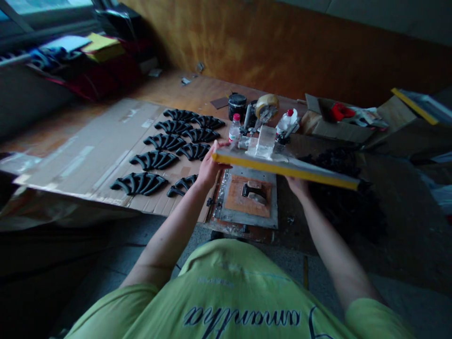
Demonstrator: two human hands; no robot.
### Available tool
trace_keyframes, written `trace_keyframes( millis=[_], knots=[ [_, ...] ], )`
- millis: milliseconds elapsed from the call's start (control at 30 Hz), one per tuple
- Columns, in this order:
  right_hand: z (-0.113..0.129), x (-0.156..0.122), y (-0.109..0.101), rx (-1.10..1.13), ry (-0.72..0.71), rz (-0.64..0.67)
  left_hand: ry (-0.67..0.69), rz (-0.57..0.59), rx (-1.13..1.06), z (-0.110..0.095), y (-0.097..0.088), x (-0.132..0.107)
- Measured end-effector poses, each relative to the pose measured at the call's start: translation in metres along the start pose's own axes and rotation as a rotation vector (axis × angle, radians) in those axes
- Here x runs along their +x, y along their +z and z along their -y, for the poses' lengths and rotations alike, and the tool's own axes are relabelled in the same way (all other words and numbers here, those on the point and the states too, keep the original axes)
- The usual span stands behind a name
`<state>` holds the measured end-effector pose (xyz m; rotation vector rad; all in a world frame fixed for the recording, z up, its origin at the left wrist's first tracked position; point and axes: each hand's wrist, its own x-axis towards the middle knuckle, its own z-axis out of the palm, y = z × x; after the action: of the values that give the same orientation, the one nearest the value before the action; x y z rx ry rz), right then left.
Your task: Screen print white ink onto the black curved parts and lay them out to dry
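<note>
From my remote screen I am counting nine black arched pieces at ten o'clock, and at twelve o'clock two red-capped bottles, one tape roll, one black jar.

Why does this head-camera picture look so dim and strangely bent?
In the head view, the light is dim and cool, brightest at the window, while the floor sinks into deep shadow. The image looks slightly soft throughout, and its edges seem bowed, as if by a wide lens; the yellow-edged frame shows no strong glare.
</note>
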<state>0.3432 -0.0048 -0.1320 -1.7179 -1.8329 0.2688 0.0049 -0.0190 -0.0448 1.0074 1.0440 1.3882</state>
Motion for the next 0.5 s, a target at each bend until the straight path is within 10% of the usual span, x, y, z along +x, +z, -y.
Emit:
trace_keyframes(
  millis=[233, 400, 500],
  knots=[
    [0.055, -0.06, 0.065, -0.277, -0.025, 0.387, 0.024, -0.098, -0.048, -0.001, 0.028, 0.009],
    [0.099, -0.075, 0.063, -0.173, 0.153, 0.309, -0.641, 0.213, 0.059, 0.064, 0.029, -0.071],
    [0.125, -0.091, 0.068, -0.016, -0.113, 0.237, -0.677, 0.142, -0.042, 0.09, 0.023, -0.098]
  ],
)
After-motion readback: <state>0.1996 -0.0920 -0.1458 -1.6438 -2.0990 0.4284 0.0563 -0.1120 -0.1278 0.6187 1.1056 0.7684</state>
